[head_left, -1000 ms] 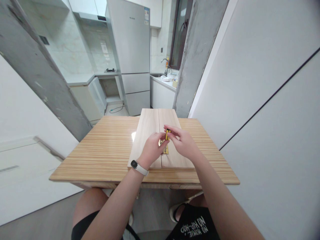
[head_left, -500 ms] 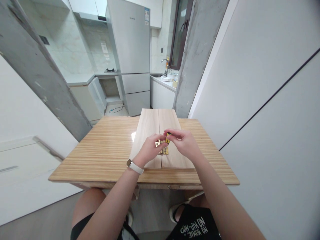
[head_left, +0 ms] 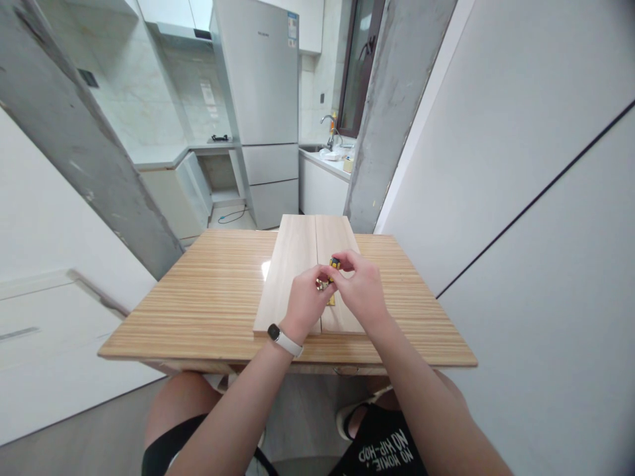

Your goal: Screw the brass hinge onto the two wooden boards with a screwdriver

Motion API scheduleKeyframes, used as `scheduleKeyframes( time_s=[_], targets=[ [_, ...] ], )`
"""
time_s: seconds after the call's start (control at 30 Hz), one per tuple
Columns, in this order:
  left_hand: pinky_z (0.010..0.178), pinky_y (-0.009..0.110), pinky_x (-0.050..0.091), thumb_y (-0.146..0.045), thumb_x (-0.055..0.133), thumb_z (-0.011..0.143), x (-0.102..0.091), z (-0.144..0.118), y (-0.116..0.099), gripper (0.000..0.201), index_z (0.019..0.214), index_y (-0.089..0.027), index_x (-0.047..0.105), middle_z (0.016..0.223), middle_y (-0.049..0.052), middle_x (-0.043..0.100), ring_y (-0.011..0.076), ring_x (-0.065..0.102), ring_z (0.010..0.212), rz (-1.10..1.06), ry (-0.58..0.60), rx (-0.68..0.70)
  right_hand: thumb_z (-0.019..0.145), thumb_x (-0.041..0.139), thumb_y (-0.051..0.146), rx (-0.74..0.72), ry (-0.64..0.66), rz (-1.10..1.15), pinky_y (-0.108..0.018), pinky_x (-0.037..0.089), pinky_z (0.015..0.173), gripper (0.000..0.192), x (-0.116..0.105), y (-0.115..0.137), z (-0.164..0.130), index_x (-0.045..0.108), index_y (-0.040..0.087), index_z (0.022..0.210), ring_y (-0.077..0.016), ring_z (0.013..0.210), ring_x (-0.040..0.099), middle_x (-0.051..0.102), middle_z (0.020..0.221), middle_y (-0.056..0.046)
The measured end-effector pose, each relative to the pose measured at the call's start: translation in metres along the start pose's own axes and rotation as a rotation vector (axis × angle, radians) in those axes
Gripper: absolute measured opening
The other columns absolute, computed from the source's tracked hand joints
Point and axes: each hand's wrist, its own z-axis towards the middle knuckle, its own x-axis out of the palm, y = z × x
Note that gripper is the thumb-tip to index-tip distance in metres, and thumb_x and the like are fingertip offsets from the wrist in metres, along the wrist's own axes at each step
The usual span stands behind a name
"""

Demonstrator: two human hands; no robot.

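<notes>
Two pale wooden boards [head_left: 296,264] lie side by side on the table, their long edges meeting. A brass-coloured hinge [head_left: 331,300] rests over the seam, mostly covered by my hands. My right hand [head_left: 364,281] pinches a stubby screwdriver [head_left: 335,263] with a short yellow-and-black handle, held upright above the boards. Close against its lower end, my left hand [head_left: 310,294] has thumb and fingertips drawn together. What sits between those left fingertips is too small and hidden to name. A white-strapped watch [head_left: 285,340] is on my left wrist.
Striped wood-grain tabletop [head_left: 208,297] extends on both sides of the boards, with its front edge near my knees. A silver refrigerator [head_left: 268,86], a sink counter [head_left: 325,182] and grey pillars stand beyond. A white panel wall [head_left: 536,218] rises at right.
Both hands have drawn closer together over the hinge, the left moving right and covering more of it. The screwdriver is now more upright and slightly higher in my right fingers.
</notes>
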Motion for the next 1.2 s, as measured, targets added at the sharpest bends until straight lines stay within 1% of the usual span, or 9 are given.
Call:
scheduleKeyframes(
  time_s=[0.13,0.23,0.37,0.5,0.6,0.77,0.87,0.93,1.2],
  targets=[
    [0.07,0.025,0.048,-0.017,0.066,0.09,0.001,-0.003,-0.001,0.009,0.097,-0.021,0.07,0.084,-0.001,0.074,0.0141,0.064,0.074,-0.042,-0.004,0.005,0.084,0.077,0.034,-0.023,0.035,-0.001,-0.035,0.051,0.076,0.017,-0.003,-0.001,0.005,0.067,0.021,0.087,-0.0206,0.081,0.067,0.071,0.084,-0.002],
    [0.075,0.028,0.051,-0.022,0.07,0.09,-0.003,-0.002,0.004,0.009,0.099,-0.021,0.072,0.09,0.002,0.075,0.0166,0.066,0.081,-0.033,0.013,0.029,0.083,0.078,0.033,-0.031,0.228,0.137,-0.036,0.054,0.082,0.018,-0.013,-0.004,0.018,0.07,0.021,0.092,-0.0205,0.086,0.069,0.074,0.09,-0.002],
    [0.087,0.034,0.053,-0.023,0.072,0.09,-0.007,0.005,0.015,0.015,0.105,-0.022,0.075,0.103,0.006,0.076,0.0213,0.068,0.096,-0.027,0.085,0.079,0.093,0.065,0.029,-0.073,0.56,0.316,-0.042,0.055,0.1,0.025,-0.026,-0.009,0.033,0.074,0.024,0.115,-0.023,0.111,0.069,0.075,0.118,-0.006],
    [0.096,0.037,0.053,-0.021,0.066,0.094,-0.006,0.009,0.022,0.02,0.112,-0.023,0.075,0.111,0.008,0.075,0.0234,0.068,0.107,-0.062,0.166,0.109,0.094,0.06,0.025,-0.054,0.68,0.413,-0.046,0.051,0.11,0.035,-0.032,-0.016,0.036,0.072,0.026,0.127,-0.0244,0.126,0.064,0.071,0.134,-0.007],
    [0.098,0.038,0.053,-0.02,0.063,0.096,-0.006,0.009,0.024,0.023,0.115,-0.022,0.074,0.115,0.008,0.075,0.0237,0.069,0.109,-0.092,0.188,0.105,0.093,0.057,0.021,-0.054,0.645,0.41,-0.044,0.053,0.106,0.035,-0.029,-0.019,0.033,0.073,0.025,0.124,-0.0234,0.121,0.067,0.074,0.128,-0.006],
    [0.092,0.036,0.054,-0.024,0.066,0.095,-0.012,0.007,0.024,0.024,0.118,-0.023,0.073,0.114,0.007,0.076,0.023,0.071,0.105,-0.116,0.185,0.042,0.089,0.06,0.018,-0.027,0.492,0.31,-0.039,0.056,0.093,0.027,-0.02,-0.019,0.028,0.076,0.023,0.11,-0.0221,0.102,0.072,0.078,0.108,-0.004],
    [0.087,0.033,0.055,-0.026,0.075,0.089,-0.017,0.004,0.02,0.039,0.127,-0.025,0.068,0.121,0.007,0.075,0.0216,0.071,0.106,-0.152,0.142,-0.012,0.086,0.066,0.021,0.056,0.369,0.328,-0.037,0.058,0.088,0.024,-0.014,-0.018,0.024,0.077,0.023,0.107,-0.0223,0.095,0.075,0.08,0.104,-0.004],
    [0.085,0.032,0.054,-0.027,0.079,0.085,-0.018,0.002,0.016,0.045,0.128,-0.026,0.066,0.119,0.005,0.075,0.0206,0.071,0.104,-0.143,0.121,-0.02,0.084,0.069,0.022,0.1,0.298,0.319,-0.036,0.059,0.085,0.023,-0.011,-0.016,0.02,0.078,0.022,0.105,-0.0228,0.09,0.076,0.08,0.101,-0.005],
    [0.073,0.028,0.05,-0.021,0.073,0.086,-0.006,-0.004,0.001,0.02,0.106,-0.022,0.069,0.096,0.001,0.075,0.0157,0.067,0.081,-0.017,-0.076,-0.047,0.081,0.075,0.029,0.111,0.129,0.177,-0.036,0.057,0.083,0.018,0.0,0.008,0.0,0.08,0.024,0.098,-0.0249,0.09,0.076,0.081,0.092,-0.003]
  ],
)
